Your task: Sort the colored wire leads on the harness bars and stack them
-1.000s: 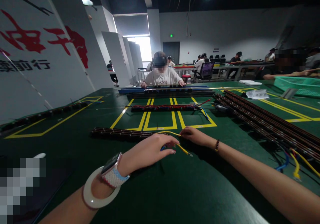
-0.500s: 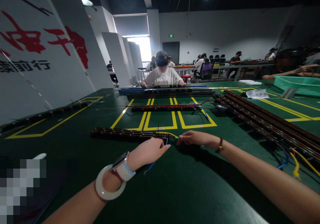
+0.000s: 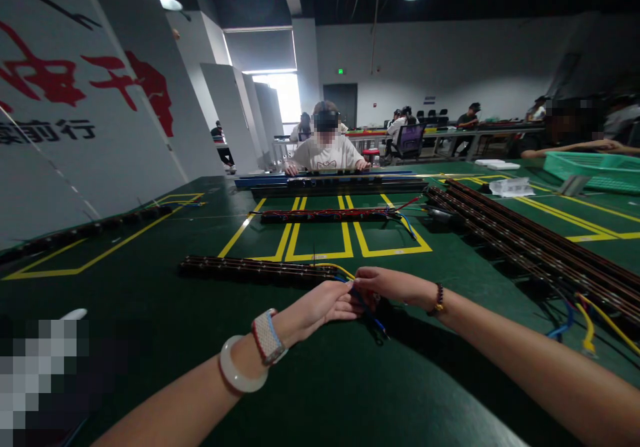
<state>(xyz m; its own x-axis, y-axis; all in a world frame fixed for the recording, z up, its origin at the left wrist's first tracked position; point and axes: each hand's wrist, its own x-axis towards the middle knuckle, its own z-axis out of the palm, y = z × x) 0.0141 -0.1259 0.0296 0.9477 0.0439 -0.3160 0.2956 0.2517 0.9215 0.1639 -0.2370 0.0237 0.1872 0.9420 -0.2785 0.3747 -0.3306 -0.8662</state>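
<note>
A dark slotted bar lies on the green table, with a yellow wire and a blue wire coming from its right end. My right hand pinches the yellow wire near its end; whether it also grips the blue one is hidden. My left hand meets it, thumb touching the right fingertips. The blue wire runs between the two hands, apparently pinched by the left, and its lugged end hangs out toward me below the right hand.
A bar with red wires lies ahead inside yellow tape outlines. Long dark bars with blue and yellow leads stretch along the right. A green basket stands at the far right. Across the table sits a person behind long rails.
My left hand has moved right, up against my right hand, and turned. The blue wire's loose end has swung from below the left hand to below the right hand.
</note>
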